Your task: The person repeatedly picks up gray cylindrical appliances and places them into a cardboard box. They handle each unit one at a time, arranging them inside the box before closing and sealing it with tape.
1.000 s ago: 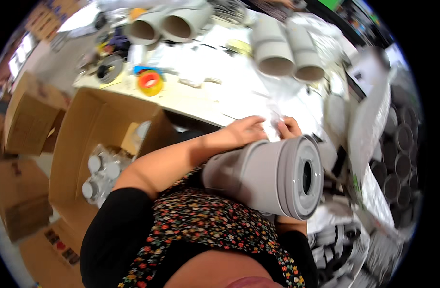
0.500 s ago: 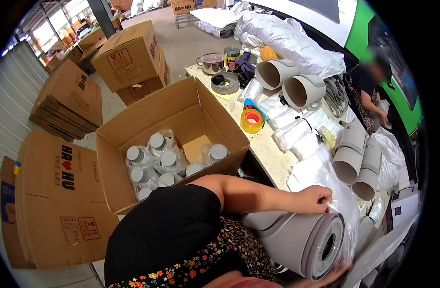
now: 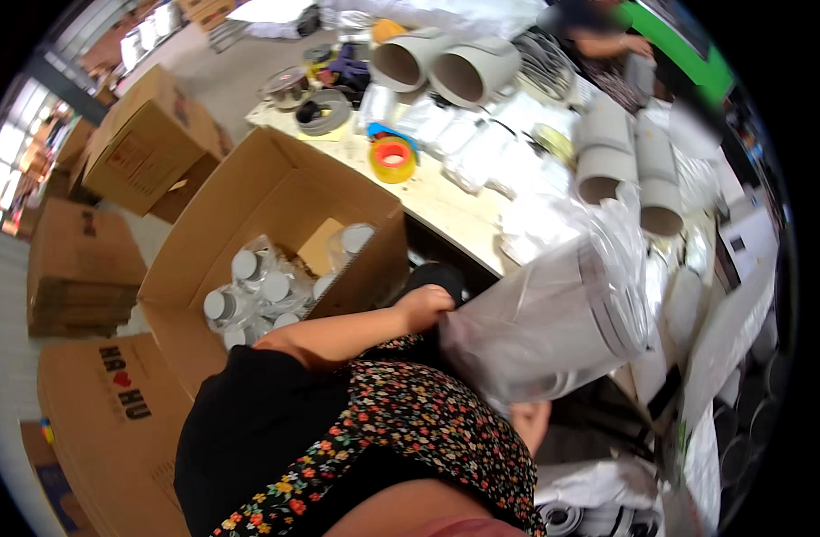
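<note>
A large grey cylinder [image 3: 540, 313] lies on its side in front of me, its round end pointing right. A clear plastic bag [image 3: 618, 228] covers it and bunches loosely past that end. At the near left edge of the bag, my left hand [image 3: 425, 307] is closed in a fist on the plastic. My right hand [image 3: 529, 422] is closed at the bag's lower near edge, only partly visible beside my flowered apron [image 3: 428, 403]. Other grey cylinders [image 3: 659, 179] lie on the table [image 3: 459, 224] beyond the bag.
Left of me stands an open carton [image 3: 222, 201] holding several bagged, grey-capped containers [image 3: 276, 288]. A yellow tape roll [image 3: 392, 159] and packed plastic bags [image 3: 473, 161] lie on the table. A co-worker [image 3: 607, 54] is at the far right; stacked cartons [image 3: 146, 139] stand far left.
The plastic bag now covers the grey cylinder, which was bare before. Both hands have moved from its round end back toward my body. The view has shifted too.
</note>
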Tool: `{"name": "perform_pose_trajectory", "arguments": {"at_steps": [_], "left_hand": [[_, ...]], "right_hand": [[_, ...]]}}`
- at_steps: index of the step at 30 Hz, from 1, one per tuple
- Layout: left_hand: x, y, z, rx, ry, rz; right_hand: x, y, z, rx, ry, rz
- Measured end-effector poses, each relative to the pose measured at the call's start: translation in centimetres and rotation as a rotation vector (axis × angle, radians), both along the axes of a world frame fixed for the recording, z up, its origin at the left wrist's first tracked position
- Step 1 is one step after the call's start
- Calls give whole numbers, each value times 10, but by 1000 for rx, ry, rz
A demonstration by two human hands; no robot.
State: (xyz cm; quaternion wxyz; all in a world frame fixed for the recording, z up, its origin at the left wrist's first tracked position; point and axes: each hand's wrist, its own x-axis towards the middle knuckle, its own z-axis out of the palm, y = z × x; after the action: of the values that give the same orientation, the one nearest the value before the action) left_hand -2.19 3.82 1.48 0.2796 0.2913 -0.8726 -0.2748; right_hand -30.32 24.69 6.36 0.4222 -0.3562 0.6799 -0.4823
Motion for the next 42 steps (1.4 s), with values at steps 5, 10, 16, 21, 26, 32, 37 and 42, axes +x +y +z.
{"name": "perform_pose_trajectory", "arguments": {"at_steps": [5, 10, 16, 21, 26, 32, 37, 42], "left_hand": [[-15, 29, 94, -110, 198, 162], [-59, 47, 121, -211, 67, 30], [3, -7, 123, -122, 314, 501], [166, 50, 204, 453, 623, 813], [243, 107, 198, 400, 591, 1223], [311, 12, 122, 256, -425, 1202], [348, -10, 24, 307, -817, 994], [379, 45, -78, 595, -1090, 786]], "right_hand": [[28, -38, 26, 334, 866, 590], [62, -69, 36, 54, 699, 974], [111, -104, 106, 13, 296, 1030], [74, -111, 103, -77, 72, 725], [35, -99, 60, 194, 24, 581], [61, -100, 97, 143, 370, 858], [26, -81, 107, 135, 430, 877], [1, -40, 127, 391, 159, 725]]}}
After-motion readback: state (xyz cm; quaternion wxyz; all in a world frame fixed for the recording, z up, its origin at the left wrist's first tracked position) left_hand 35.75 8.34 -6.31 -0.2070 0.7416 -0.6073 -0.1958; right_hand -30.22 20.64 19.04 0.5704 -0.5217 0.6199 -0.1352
